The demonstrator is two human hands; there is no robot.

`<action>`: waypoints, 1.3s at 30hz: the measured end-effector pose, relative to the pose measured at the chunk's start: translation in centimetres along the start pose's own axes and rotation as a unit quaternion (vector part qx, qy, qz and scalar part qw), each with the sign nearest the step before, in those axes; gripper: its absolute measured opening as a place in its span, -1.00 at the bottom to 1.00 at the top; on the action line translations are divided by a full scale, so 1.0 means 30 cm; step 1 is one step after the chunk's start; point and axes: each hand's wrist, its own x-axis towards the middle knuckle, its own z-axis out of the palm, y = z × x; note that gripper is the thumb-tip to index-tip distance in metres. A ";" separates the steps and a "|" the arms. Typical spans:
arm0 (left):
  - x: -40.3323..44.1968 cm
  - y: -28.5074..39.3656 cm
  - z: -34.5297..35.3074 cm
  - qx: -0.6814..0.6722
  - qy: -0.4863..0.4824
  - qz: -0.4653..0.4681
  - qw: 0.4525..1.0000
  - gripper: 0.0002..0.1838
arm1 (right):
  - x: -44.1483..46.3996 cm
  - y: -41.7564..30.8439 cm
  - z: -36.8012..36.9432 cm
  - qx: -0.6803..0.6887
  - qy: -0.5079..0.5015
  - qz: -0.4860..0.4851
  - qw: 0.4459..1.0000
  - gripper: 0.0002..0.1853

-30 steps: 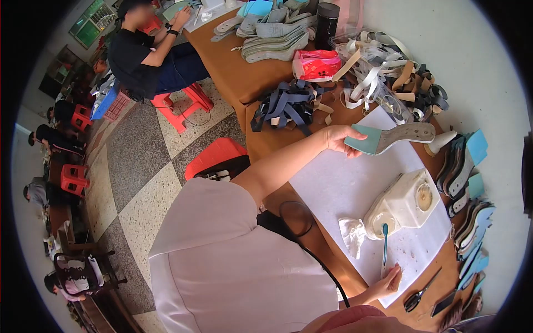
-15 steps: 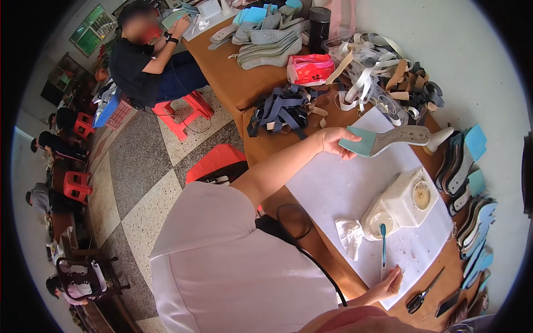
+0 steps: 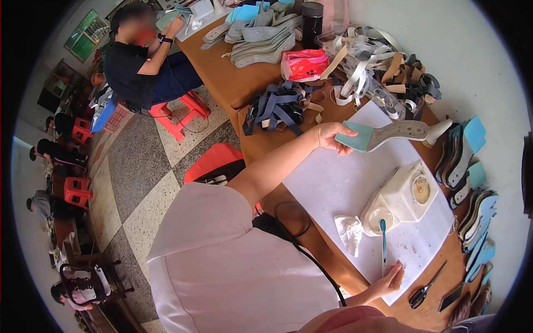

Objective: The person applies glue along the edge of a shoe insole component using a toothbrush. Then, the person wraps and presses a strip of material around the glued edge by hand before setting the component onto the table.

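My left hand [image 3: 331,136] pinches the teal heel end of a grey shoe insole [image 3: 395,133], holding it above the far part of the white sheet. The insole's narrow, spotted end points toward a white cone-shaped nozzle [image 3: 438,132]. My right hand [image 3: 390,282] is closed at the lower end of a toothbrush [image 3: 383,241] with a teal upper part. The brush's head rests in the round well of a white glue machine-like container [image 3: 401,193]. A crumpled white tissue [image 3: 348,233] lies beside the well.
Stacked insoles [image 3: 477,216] line the wall side. Scissors [image 3: 426,288] lie near the lower right. Dark straps [image 3: 279,108], pale strips [image 3: 361,66], a red packet [image 3: 304,65] and a black canister [image 3: 312,25] crowd the far side. Another person [image 3: 133,61] sits at the adjoining table.
The whole view has shifted slightly. My left hand still holds the insole, turned a little, and my right hand stays at the toothbrush with its head in the well.
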 end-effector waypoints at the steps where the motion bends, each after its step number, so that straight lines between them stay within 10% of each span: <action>1: 0.001 -0.001 0.002 0.010 0.009 0.004 1.000 -0.68 | 0.000 -0.001 0.001 0.001 0.002 0.001 1.000 -0.77; 39: -0.008 0.008 0.060 0.082 0.003 0.013 0.997 -0.73 | 0.036 0.010 -0.024 0.155 0.009 0.087 0.984 -0.80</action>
